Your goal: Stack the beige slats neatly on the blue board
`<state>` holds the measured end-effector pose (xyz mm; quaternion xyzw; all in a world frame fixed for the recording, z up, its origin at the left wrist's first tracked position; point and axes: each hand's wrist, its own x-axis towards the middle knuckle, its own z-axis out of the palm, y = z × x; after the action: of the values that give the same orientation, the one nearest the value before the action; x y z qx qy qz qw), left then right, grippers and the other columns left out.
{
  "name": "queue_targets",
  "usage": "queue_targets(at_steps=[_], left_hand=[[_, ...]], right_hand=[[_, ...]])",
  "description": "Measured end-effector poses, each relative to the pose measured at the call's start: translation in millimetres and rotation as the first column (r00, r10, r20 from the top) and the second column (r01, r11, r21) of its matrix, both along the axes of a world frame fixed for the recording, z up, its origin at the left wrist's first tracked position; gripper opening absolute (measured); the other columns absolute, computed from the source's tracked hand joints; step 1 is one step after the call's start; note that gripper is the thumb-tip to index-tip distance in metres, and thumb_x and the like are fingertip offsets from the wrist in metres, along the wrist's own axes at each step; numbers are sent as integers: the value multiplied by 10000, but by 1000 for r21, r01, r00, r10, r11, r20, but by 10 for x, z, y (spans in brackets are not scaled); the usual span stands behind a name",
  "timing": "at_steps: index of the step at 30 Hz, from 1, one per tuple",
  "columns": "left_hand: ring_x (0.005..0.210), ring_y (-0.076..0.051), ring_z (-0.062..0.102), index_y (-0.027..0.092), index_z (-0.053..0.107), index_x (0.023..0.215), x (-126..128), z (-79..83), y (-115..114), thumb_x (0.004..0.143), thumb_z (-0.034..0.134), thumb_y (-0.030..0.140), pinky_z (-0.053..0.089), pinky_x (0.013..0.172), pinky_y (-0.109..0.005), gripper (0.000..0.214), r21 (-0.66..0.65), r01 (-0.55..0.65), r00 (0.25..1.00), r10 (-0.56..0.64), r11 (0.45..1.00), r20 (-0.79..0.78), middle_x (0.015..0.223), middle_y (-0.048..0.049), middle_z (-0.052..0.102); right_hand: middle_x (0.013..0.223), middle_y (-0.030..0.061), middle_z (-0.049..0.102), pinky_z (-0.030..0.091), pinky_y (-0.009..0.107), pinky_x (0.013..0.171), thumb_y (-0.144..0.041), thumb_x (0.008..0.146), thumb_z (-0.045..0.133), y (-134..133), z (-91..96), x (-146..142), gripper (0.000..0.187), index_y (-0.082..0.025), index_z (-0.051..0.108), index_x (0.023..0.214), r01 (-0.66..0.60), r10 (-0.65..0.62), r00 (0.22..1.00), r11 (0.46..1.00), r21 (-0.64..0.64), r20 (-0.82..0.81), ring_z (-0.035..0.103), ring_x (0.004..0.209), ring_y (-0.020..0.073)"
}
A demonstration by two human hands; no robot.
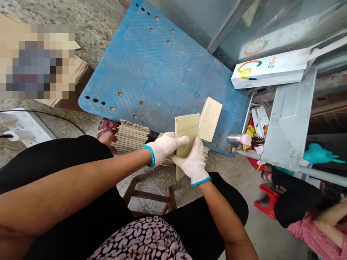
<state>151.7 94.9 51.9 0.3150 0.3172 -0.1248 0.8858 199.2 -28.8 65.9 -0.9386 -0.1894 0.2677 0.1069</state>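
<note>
My left hand (166, 146), in a white knitted glove with a blue cuff, grips the left edge of a flat cream-coloured board (187, 126), its thumb across the face. On the lower right side my right hand (193, 163), gloved the same way, closes on that board too. The board is tilted and held over the near edge of the blue platform. Just beyond it, a stack of similar cream boards (210, 119) lies on the platform. Below the near edge stands a pile of thin slats or boards (131, 136); more of these are partly hidden behind my hands.
The blue platform (151, 68) has several holes. At right are a metal shelf (290, 112), a white paper bag (271, 70) and a steel flask (235, 138). A person (311, 216) sits near a red stool (267, 200). A wooden stool (150, 196) stands below me; a power strip (27, 126) lies left.
</note>
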Motion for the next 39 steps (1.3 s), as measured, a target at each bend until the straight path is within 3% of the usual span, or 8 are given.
queue_targets(at_steps=[3,5,9,12,15,24,30,39], left_hand=[[1080,-256,662,133,580,1302,49,14,47,689,744,447,534,944,-365,709,46,51,990,-57,998,130,1199,-119,696],[1173,-259,610,159,563,1332,63,24,95,690,728,489,499,986,-351,741,218,92,988,-117,972,103,1289,-105,649],[1138,-263,613,195,637,1248,19,62,192,703,662,530,496,934,-321,640,560,336,942,-288,757,-174,1206,-61,691],[929,-237,668,224,709,1090,-35,130,234,716,603,501,511,788,-297,478,596,531,836,-487,602,-253,961,-16,738],[827,-213,660,240,719,1025,-75,192,250,712,572,492,489,712,-279,427,597,612,771,-561,518,-303,879,1,724],[865,-225,649,248,717,971,-174,173,307,716,554,493,477,755,-282,389,610,632,750,-575,479,-327,910,-13,717],[889,-226,650,262,705,974,-187,211,320,733,527,491,472,752,-282,377,617,636,747,-573,464,-338,961,-5,726],[944,-225,657,276,701,1102,-142,172,296,749,538,511,481,794,-263,455,643,663,703,-615,384,-358,1016,-11,729]], right_hand=[[1495,203,344,423,456,1051,-613,555,771,-2,22,243,1211,-176,177,1515,35,-35,999,999,24,9,422,1339,370],[1458,188,403,418,460,1054,-635,547,768,6,19,529,1184,-194,224,1501,79,-79,997,997,-14,19,454,1312,365],[1377,225,477,439,452,1021,-642,547,774,75,-103,1226,1165,-125,285,1470,199,-190,976,977,-77,106,511,1242,364],[1327,232,514,460,444,993,-588,552,797,160,-273,1638,1109,-97,329,1430,285,-272,952,954,-89,137,536,1205,355],[1312,241,516,476,453,966,-530,528,831,250,-457,1853,1072,-101,366,1393,361,-342,926,925,-115,159,540,1193,360],[1295,287,502,495,458,926,-551,566,804,410,-809,1930,1103,-58,324,1427,386,-355,918,902,-194,177,543,1181,377],[1299,293,493,505,450,907,-600,562,795,427,-861,1922,1142,-65,304,1444,402,-365,913,880,-253,183,558,1164,372],[1339,252,472,461,423,971,-635,662,729,355,-843,1852,1044,-83,304,1438,358,-325,926,916,-180,191,528,1198,346]])
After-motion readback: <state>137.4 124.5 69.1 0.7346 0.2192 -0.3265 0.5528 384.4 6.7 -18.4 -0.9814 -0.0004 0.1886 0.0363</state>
